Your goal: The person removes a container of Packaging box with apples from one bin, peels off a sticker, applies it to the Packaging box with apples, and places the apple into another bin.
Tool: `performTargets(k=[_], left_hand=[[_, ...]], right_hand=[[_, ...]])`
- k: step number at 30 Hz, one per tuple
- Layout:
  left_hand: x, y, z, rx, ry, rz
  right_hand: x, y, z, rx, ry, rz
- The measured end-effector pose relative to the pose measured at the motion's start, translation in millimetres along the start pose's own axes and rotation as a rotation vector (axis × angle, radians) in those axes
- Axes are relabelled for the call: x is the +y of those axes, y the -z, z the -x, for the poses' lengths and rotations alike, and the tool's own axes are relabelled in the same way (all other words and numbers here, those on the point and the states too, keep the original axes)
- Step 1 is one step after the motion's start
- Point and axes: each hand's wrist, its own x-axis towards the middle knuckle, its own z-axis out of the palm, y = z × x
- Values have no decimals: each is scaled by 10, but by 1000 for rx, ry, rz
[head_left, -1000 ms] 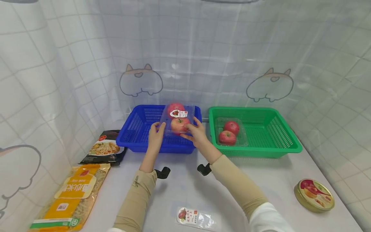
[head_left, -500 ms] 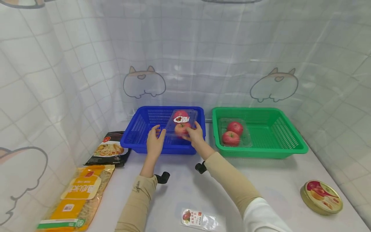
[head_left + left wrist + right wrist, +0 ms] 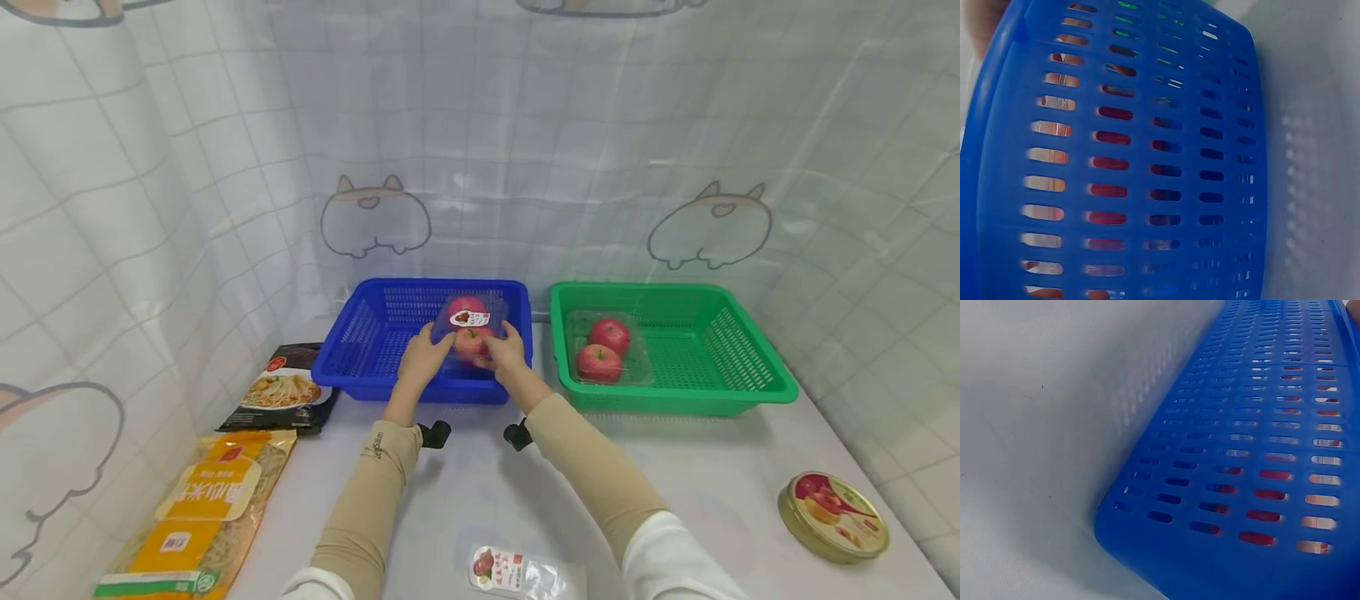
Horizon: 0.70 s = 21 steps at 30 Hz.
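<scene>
Fingers of left hand (image 3: 424,356) and right hand (image 3: 504,352) curl round the ends of the clear apple pack (image 3: 468,331), one hand per side, pack low inside the blue basket (image 3: 360,333) near its front wall; whether it rests on the floor can't be told. Risk, as a judgement: slick plastic shell could slip or flex, lid pop, apples roll out. Front rim could also catch knuckles w/ any tilt. Green basket (image 3: 750,367) w/ second pack sits beside.

head: high, facing forward and down over white table (image 3: 480,492) | left wrist: pressed close to slotted blue plastic basket (image 3: 1147,156) outer wall | right wrist: same wall, low, close; shared: basket
</scene>
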Motion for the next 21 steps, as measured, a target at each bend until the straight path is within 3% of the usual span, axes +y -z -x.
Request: performTargets(k=[4, 7, 10, 13, 16, 18, 21], left_hand=[[4, 10, 4, -10, 22, 17], [22, 35, 10, -61, 37, 119], [36, 70, 17, -122, 58, 267], [28, 102, 17, -168, 88, 397], [5, 129, 12, -191, 115, 459], [-8, 136, 6, -202, 132, 488], [-19, 142, -1, -209, 158, 510]], right_hand=[[12, -15, 8, 12, -22, 37], [26, -14, -27, 40, -26, 71], [331, 52, -516, 48, 16, 100], [794, 147, -1301, 52, 31, 150], [1179, 226, -1985, 53, -28, 191], [1361, 261, -2272, 53, -49, 184], [1494, 290, -2478, 47, -81, 157]])
